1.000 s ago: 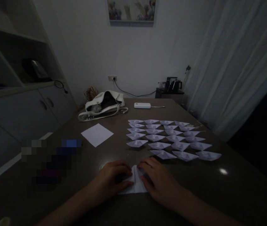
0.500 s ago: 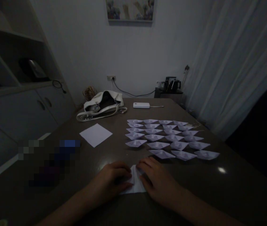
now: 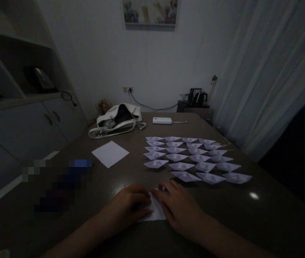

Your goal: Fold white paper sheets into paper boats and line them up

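Close to me on the table, a partly folded piece of white paper [image 3: 157, 210] lies between my hands. My left hand [image 3: 131, 205] grips its left side, with thumb and fingers curled at the edge. From the right, my right hand [image 3: 181, 205] presses the paper, its fingertips on the upper part and its thumb lower down. Both hands hide much of the folds. Beyond them stand several rows of white folded paper boats [image 3: 176, 157]. A square white sheet [image 3: 110, 154] lies flat to the left.
A white handbag [image 3: 118, 120] and a white power bank [image 3: 162, 120] with a short cable lie at the far side of the brown table [image 3: 131, 154]. A pixelated dark and blue area [image 3: 63, 186] covers something at left. A curtain [image 3: 235, 79] hangs on the right.
The fingers of my right hand have moved left across the top of the paper, near the left fingertips. My left hand has stayed nearly still. The view has shifted slightly.
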A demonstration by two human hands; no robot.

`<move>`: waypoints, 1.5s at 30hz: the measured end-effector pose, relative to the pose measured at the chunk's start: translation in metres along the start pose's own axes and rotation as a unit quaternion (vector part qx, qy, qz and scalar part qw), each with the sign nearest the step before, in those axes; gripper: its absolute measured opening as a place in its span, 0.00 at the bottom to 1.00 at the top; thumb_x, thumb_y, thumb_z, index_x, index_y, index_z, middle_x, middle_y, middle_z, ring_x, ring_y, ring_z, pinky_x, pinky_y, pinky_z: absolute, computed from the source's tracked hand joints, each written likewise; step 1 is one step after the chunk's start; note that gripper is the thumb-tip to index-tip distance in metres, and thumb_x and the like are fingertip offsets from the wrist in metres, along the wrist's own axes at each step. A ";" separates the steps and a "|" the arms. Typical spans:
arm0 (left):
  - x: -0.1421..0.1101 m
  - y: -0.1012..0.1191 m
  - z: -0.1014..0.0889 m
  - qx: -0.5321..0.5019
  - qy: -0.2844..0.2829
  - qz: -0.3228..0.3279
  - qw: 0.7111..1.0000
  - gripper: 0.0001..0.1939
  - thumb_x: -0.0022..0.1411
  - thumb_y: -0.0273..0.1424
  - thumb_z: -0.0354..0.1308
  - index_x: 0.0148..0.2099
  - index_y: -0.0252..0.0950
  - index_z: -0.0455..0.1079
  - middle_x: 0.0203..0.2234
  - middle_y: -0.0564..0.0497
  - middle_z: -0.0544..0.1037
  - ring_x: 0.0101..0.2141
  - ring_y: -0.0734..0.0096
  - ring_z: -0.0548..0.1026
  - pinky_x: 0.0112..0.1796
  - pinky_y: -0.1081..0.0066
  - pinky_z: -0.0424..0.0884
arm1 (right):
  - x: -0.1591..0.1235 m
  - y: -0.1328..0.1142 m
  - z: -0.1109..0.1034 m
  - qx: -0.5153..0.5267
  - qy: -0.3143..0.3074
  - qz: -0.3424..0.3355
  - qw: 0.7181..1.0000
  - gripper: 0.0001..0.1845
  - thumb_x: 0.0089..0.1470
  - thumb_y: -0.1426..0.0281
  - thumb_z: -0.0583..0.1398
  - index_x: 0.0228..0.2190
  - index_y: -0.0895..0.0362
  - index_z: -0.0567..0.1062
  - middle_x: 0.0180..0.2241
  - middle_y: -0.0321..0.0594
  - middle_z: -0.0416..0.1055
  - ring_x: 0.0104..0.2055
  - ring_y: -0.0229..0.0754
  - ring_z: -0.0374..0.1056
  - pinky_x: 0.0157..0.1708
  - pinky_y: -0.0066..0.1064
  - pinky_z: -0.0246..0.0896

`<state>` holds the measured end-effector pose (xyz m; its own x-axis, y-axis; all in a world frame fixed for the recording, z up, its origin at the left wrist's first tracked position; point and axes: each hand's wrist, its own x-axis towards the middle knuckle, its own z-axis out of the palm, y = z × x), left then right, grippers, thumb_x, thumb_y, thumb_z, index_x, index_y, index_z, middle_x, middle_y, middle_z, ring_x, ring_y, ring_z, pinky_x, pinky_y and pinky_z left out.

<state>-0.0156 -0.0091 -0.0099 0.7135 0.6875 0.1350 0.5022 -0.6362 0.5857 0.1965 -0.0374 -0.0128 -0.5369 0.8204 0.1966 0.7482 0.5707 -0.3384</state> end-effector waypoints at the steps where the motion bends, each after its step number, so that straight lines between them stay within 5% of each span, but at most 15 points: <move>1: 0.000 0.001 -0.001 0.005 -0.004 0.004 1.000 0.07 0.60 0.30 0.60 0.41 0.36 0.75 0.39 0.47 0.77 0.40 0.65 0.74 0.40 0.70 0.70 | 0.000 0.000 0.000 -0.003 -0.002 0.000 1.000 0.23 0.55 0.77 0.54 0.52 0.54 0.70 0.46 0.47 0.66 0.48 0.49 0.61 0.47 0.40 0.60; 10: 0.009 0.011 -0.015 0.056 -0.039 0.021 0.997 0.09 0.66 0.25 0.51 0.37 0.35 0.73 0.31 0.49 0.77 0.36 0.67 0.73 0.39 0.69 0.66 | 0.002 -0.005 0.000 -0.016 -0.004 0.009 1.000 0.20 0.58 0.75 0.53 0.51 0.56 0.71 0.45 0.48 0.68 0.47 0.50 0.62 0.45 0.42 0.61; 16: 0.016 0.003 -0.014 0.065 -0.013 -0.033 0.997 0.07 0.60 0.23 0.56 0.42 0.34 0.69 0.34 0.48 0.74 0.34 0.66 0.73 0.33 0.71 0.66 | 0.008 -0.007 0.006 -0.016 0.008 0.049 0.999 0.14 0.59 0.69 0.55 0.46 0.55 0.75 0.44 0.47 0.68 0.46 0.50 0.63 0.45 0.43 0.60; 25: 0.014 0.001 -0.029 0.113 -0.059 -0.027 0.991 0.09 0.56 0.26 0.64 0.40 0.40 0.72 0.34 0.52 0.75 0.38 0.62 0.72 0.41 0.65 0.61 | 0.008 -0.006 0.009 -0.013 0.018 0.061 0.998 0.16 0.57 0.69 0.57 0.47 0.52 0.75 0.44 0.45 0.69 0.46 0.51 0.63 0.44 0.42 0.60; 33: 0.001 -0.015 -0.034 0.086 -0.088 0.016 0.992 0.17 0.57 0.30 0.64 0.48 0.48 0.72 0.40 0.51 0.76 0.44 0.59 0.70 0.48 0.60 0.58 | 0.009 0.000 0.005 -0.048 0.041 0.107 0.992 0.19 0.50 0.62 0.62 0.42 0.59 0.72 0.42 0.48 0.69 0.46 0.55 0.63 0.45 0.48 0.60; 45: -0.003 0.011 -0.030 0.041 -0.128 0.092 0.987 0.21 0.59 0.30 0.61 0.55 0.45 0.68 0.43 0.48 0.74 0.45 0.60 0.70 0.48 0.62 0.61 | 0.010 0.006 0.008 0.031 0.070 0.178 0.981 0.11 0.44 0.69 0.65 0.26 0.56 0.66 0.29 0.40 0.69 0.34 0.46 0.67 0.32 0.34 0.60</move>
<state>-0.0268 -0.0075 0.0200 0.8909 0.4538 0.0200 0.3838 -0.7755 0.5013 0.1927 -0.0262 -0.0206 -0.1835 0.9665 0.1793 0.8512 0.2475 -0.4628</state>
